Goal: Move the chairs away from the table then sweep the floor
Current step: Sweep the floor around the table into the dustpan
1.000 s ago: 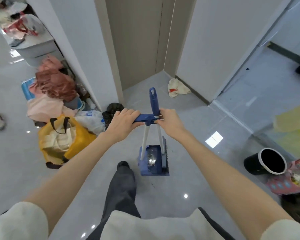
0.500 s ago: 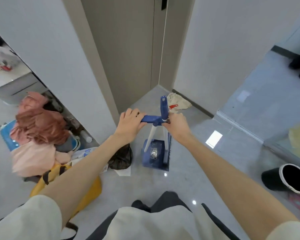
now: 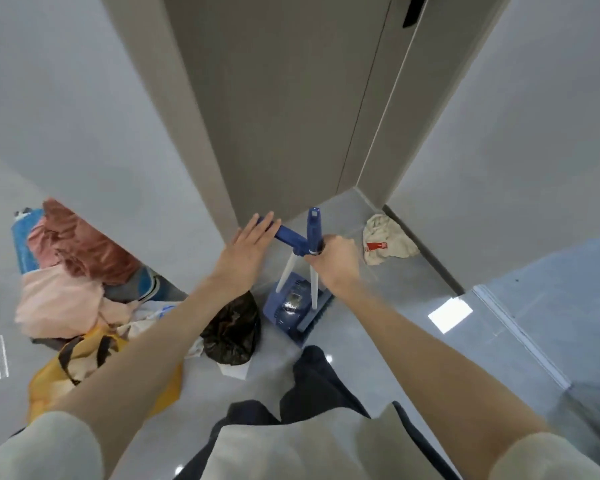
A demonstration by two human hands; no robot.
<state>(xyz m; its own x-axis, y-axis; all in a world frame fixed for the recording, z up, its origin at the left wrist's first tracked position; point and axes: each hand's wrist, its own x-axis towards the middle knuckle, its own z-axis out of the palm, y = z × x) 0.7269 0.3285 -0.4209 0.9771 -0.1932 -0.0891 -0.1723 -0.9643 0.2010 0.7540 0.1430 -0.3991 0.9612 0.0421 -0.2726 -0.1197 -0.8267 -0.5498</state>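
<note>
Since half a second ago the left hand point(image 3: 246, 249) has loosened from its wrap around the blue dustpan handle point(image 3: 286, 235): its fingers point(image 3: 262, 225) are now stretched out flat, resting across the handle's left end rather than clenched on it. The camera has also tipped upward, so more of the grey door point(image 3: 284, 109) and the white walls fills the view. The right hand point(image 3: 336, 261) is clenched around the upright blue broom handle point(image 3: 314, 225) just where it meets the dustpan handle, its grip end standing up above the fist. Two white poles run down from the hands to the blue dustpan point(image 3: 291, 306), which sits on the grey tiled floor point(image 3: 395, 341) in front of the door, with the broom head point(image 3: 317, 315) along its right edge. Just left of the dustpan lies a dark plastic bag point(image 3: 232, 332), and farther left a heap of pink clothes point(image 3: 66, 271) and a yellow bag point(image 3: 66, 372). A crumpled white cloth point(image 3: 387, 244) lies near the corner at the right. The person's dark trouser leg point(image 3: 312, 379) reaches toward the dustpan.
</note>
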